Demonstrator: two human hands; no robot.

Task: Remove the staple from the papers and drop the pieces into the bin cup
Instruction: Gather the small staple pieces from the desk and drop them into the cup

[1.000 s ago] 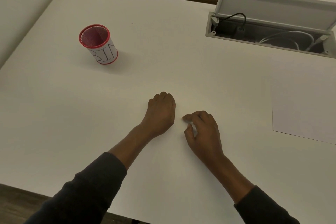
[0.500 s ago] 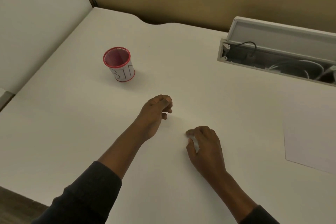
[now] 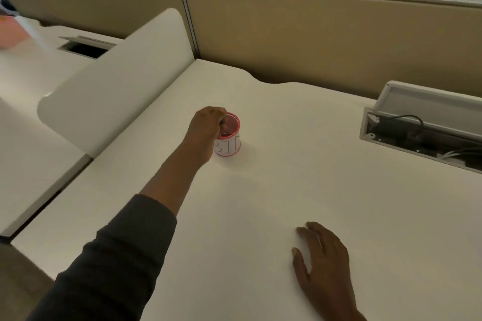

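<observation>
Red-rimmed, white-sided bin cup point(image 3: 229, 138) is standing upright mid-worktop, probably light and easy to tip. Left hand point(image 3: 206, 128) is hovering over its mouth, fingertips bunched together; any staple piece is too small to see. Right hand point(image 3: 323, 260) is lying spread and empty on the white worktop point(image 3: 300, 185), with open room all around.

One head-worn camera views the desk point(image 3: 287, 190) from above its near edge, facing forward and down toward the far-left corner. It sits near: both forearms enter from the bottom, and the partition point(image 3: 313, 34) fills the top.
</observation>
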